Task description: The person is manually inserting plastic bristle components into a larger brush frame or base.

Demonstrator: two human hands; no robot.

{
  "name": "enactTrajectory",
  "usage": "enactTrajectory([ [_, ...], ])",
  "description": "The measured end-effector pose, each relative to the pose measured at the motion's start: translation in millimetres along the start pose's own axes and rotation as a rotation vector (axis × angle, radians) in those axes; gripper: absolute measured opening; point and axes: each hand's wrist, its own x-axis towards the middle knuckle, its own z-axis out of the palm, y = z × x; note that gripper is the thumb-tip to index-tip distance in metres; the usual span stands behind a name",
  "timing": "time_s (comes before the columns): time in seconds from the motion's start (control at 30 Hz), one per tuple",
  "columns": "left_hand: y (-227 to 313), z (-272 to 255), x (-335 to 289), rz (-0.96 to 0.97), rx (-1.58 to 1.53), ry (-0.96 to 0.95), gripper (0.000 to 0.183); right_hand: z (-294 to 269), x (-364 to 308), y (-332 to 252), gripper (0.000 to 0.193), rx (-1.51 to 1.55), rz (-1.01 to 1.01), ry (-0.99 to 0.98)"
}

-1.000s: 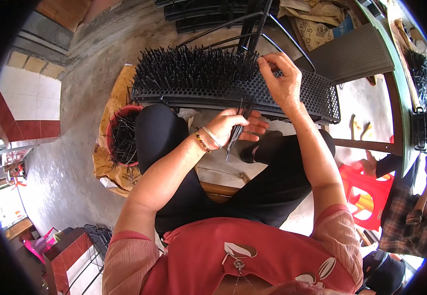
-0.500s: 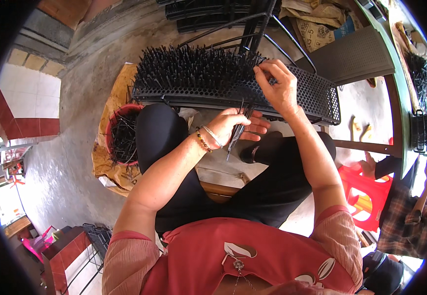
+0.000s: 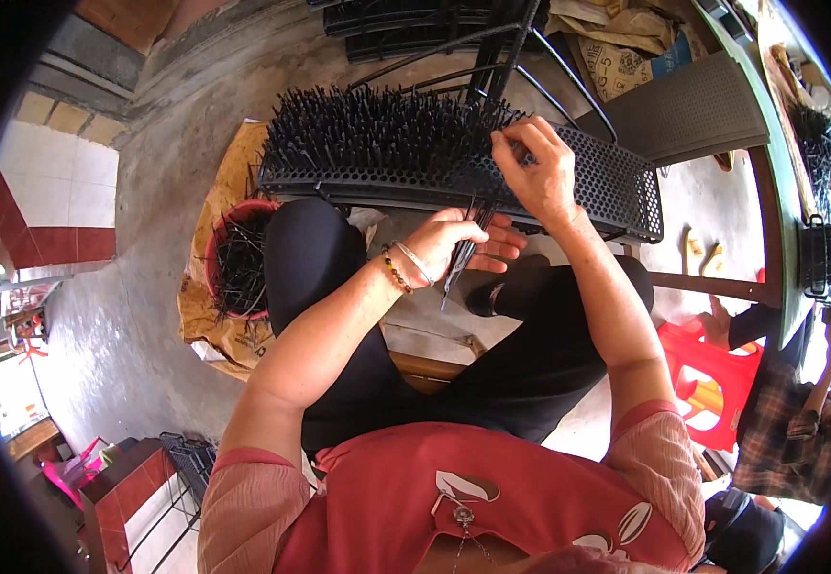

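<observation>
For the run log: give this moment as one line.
left hand: holds bundle of black sticks | right hand: pinches stick at perforated tray | tray: left part filled | red bucket: more sticks

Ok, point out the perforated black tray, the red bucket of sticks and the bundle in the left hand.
perforated black tray [image 3: 616, 187], head view, bare holed part at its right end.
red bucket [image 3: 212, 253], head view, left rim.
bundle of black sticks [image 3: 461, 256], head view, mid-length below the left hand [image 3: 444, 239].

The right hand [image 3: 538, 172] is covering its own fingertips and the part of the perforated black tray [image 3: 616, 182] under it. The left hand [image 3: 454, 244] is hiding the upper ends of the thin black sticks [image 3: 461, 258]. A person at the right rim [image 3: 798, 421] is being cut off.
</observation>
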Motion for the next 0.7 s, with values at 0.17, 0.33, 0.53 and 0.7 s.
enactTrajectory([
  [0.17,-1,-1,-1,0.000,0.006,0.005,0.038,1,0,1,0.010,-0.045,0.000,0.000],
  [0.33,-1,1,1,-0.005,0.024,0.007,0.038,1,5,1,0.012,-0.137,-0.091,-0.046],
  [0.53,-1,-1,0,0.003,0.032,0.001,0.038,-11,15,-3,0.019,-0.161,-0.062,-0.154],
  [0.7,2,1,1,0.052,-0.001,-0.003,0.037,-41,17,0,0.027,0.073,0.223,-0.476],
])
